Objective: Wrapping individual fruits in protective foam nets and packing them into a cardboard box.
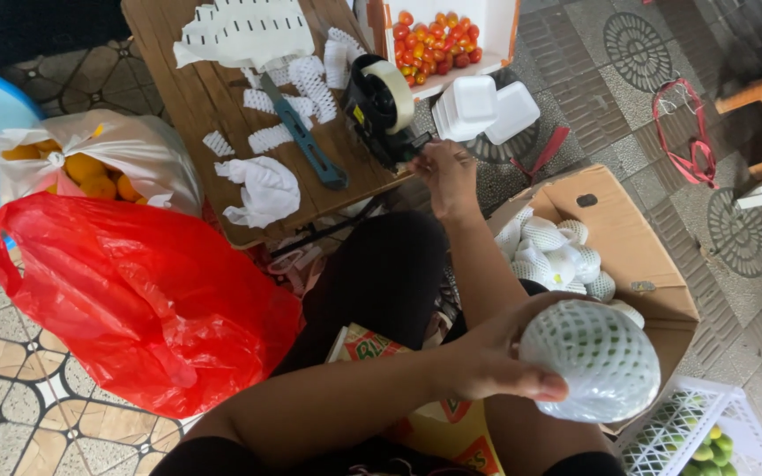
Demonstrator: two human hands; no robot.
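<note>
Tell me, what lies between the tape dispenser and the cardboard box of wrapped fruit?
In the head view, the right hand and white foam trays lie between the tape dispenser and the cardboard box.

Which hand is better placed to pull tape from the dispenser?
Right, probably: the right hand is at the tape dispenser, while the left hand holds the net-wrapped fruit.
</note>
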